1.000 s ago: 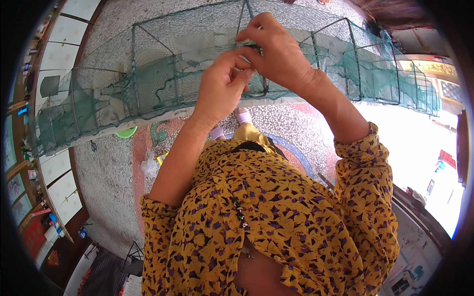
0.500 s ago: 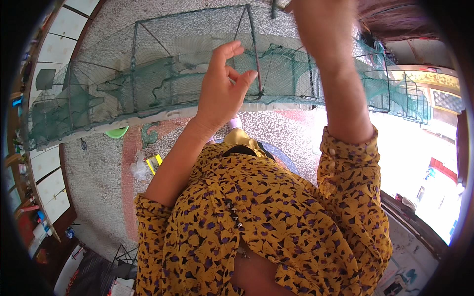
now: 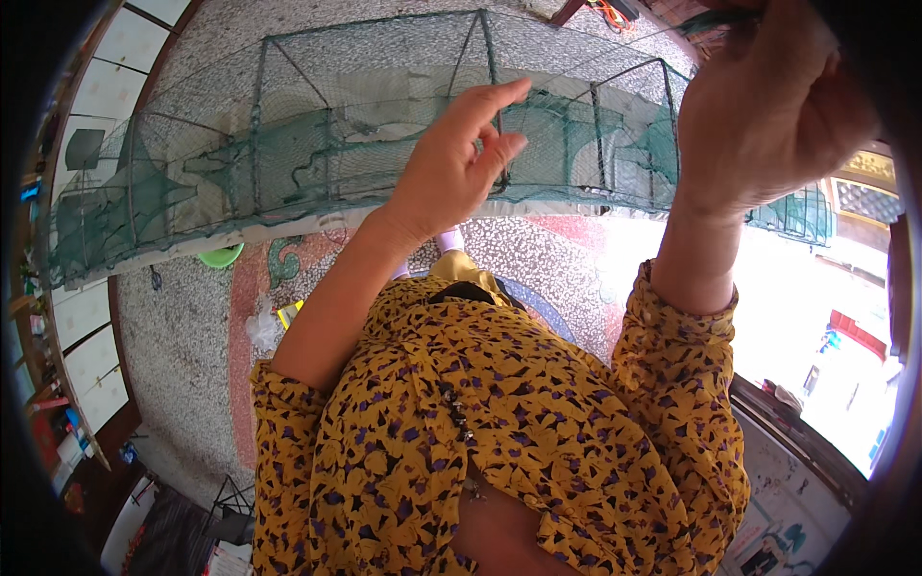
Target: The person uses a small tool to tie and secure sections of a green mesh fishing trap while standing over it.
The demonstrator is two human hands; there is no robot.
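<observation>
Left hand: [image 3: 451, 168] raised in front of the long green net cage [image 3: 317, 144]; fingers loosely apart, index stretched up, the others curled toward the wire frame — I can't tell from here whether the tips touch the mesh or sit just short of it.
Right hand: [image 3: 764, 101] lifted high at the upper right, close to the lens, back of the hand toward me; fingers run out of the picture at the top edge, so I cannot tell whether it grips anything.
Net cage: held up across the whole view, a row of box sections of green mesh on thin wire hoops; a pale strip runs along its lower edge. Its left end fades into the dark rim, its right end passes behind the right hand and wrist and shows again beyond them — both ends cut off.
Inside the cage: darker funnel-shaped netting in several sections; detail too fine to read.
Sleeves: yellow patterned blouse [image 3: 499, 432], left sleeve pushed up to the elbow, right cuff at the wrist.
Floor: speckled terrazzo [image 3: 182, 326] below, with a green bowl [image 3: 221, 256] half hidden under the cage's edge.
</observation>
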